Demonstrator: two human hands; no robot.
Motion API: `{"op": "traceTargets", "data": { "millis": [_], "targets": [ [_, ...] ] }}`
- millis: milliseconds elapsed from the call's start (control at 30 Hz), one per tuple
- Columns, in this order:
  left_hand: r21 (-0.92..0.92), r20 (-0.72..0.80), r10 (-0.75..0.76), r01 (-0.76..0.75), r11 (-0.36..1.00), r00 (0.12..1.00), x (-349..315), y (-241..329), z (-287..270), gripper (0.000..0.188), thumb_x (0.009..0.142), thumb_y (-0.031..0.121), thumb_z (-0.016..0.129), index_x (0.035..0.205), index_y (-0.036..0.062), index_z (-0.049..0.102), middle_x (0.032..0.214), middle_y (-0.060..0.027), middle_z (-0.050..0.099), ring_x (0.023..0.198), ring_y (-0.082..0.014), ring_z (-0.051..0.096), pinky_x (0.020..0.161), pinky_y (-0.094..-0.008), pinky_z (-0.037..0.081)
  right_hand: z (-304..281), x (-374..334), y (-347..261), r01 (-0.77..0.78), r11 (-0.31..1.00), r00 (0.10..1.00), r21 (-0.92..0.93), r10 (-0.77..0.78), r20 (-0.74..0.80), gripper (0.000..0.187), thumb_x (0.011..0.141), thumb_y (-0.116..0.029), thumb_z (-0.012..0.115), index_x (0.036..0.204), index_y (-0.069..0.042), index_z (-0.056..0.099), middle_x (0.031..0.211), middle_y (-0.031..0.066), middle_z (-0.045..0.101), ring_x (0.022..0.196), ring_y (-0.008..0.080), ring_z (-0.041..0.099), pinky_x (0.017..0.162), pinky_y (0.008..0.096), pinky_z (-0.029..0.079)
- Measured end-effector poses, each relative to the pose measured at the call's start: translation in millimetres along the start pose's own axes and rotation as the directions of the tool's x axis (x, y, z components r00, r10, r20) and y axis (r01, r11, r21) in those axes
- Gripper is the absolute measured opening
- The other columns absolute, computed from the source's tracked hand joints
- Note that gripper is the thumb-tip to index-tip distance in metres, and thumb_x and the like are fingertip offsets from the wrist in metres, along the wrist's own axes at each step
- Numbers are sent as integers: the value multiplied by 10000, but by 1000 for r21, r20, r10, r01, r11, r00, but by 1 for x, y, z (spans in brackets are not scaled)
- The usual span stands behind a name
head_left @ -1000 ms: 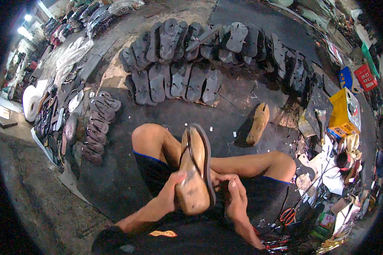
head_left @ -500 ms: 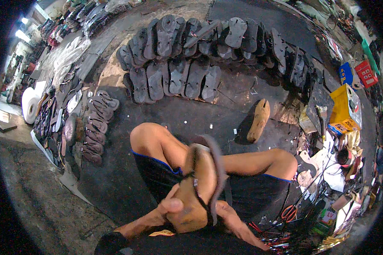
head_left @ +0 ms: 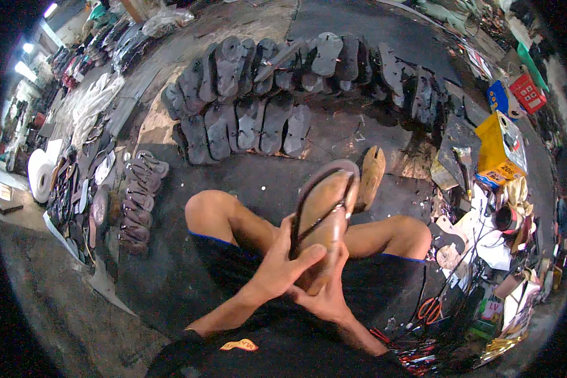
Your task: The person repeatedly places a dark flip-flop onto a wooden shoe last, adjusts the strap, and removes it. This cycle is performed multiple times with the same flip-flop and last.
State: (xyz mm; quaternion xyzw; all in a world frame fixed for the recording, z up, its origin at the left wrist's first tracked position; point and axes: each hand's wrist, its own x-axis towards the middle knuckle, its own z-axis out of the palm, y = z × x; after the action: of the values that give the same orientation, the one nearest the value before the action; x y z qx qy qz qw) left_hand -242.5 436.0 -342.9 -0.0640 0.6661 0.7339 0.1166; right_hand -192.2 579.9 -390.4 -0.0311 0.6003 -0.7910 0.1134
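I sit cross-legged on a dark floor and hold a brown sandal (head_left: 326, 214) with dark thong straps upright over my lap. My left hand (head_left: 282, 264) grips its left edge and heel, thumb lying across the footbed. My right hand (head_left: 326, 297) cups the heel from underneath. The toe end points away from me, toward a wooden shoe last (head_left: 372, 170) standing on the floor just beyond my knees.
Rows of dark rubber soles (head_left: 246, 126) lie across the floor ahead, with more behind them (head_left: 334, 57). Finished sandals (head_left: 135, 201) are lined up at left beside a white roll (head_left: 41, 176). Orange-handled scissors (head_left: 429, 309), a yellow box (head_left: 499, 151) and scraps crowd the right.
The sandal has been turned and tipped to the right, its toe now pointing up and away. Both hands have shifted down to its heel.
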Motion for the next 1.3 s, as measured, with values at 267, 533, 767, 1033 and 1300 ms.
{"op": "traceTargets", "data": {
  "millis": [267,533,767,1033,1300],
  "targets": [
    [247,225,83,-140,959,971,-15,-7,-43,319,1161,282,546,1263,20,698,971,32,636,847,-133,576,764,-334,485,-47,-12,-28,-564,573,814,594,509,281,1043,806,-248,746,1667,24,225,1612,207,476,1490,334,496,1240,485,416],
    [-39,621,-252,351,936,742,-37,-156,-59,607,982,212,791,1514,36,558,1510,-136,622,1470,-264,498,1210,-438,438,-20,-3,-64,-187,982,944,6,178,278,1268,828,-95,792,1690,-84,-139,1665,205,309,1583,359,315,1306,525,243],
    [-652,210,-169,267,709,963,30,-72,-28,461,1071,154,567,1516,60,491,1524,-101,561,1405,-191,537,1183,-381,437,-16,46,-43,85,985,987,-151,-62,147,1271,853,17,748,1699,-129,-190,1679,252,273,1534,387,406,1215,516,412],
    [495,-423,268,-27,869,866,58,-72,-99,500,1037,155,420,1470,-64,542,1511,-210,583,1423,-314,524,1214,-404,383,13,33,-12,-142,989,977,-24,145,156,1263,860,-55,772,1711,-81,-162,1728,265,136,1607,408,231,1292,538,284],
    [591,-201,417,-229,773,887,43,55,-161,596,869,333,879,1304,-21,678,1084,-195,776,1024,-231,746,921,-385,575,-139,183,65,-39,937,944,-347,-79,-320,845,890,-108,614,1663,-5,287,1642,173,408,1524,347,375,1252,440,323]
  ]
}}
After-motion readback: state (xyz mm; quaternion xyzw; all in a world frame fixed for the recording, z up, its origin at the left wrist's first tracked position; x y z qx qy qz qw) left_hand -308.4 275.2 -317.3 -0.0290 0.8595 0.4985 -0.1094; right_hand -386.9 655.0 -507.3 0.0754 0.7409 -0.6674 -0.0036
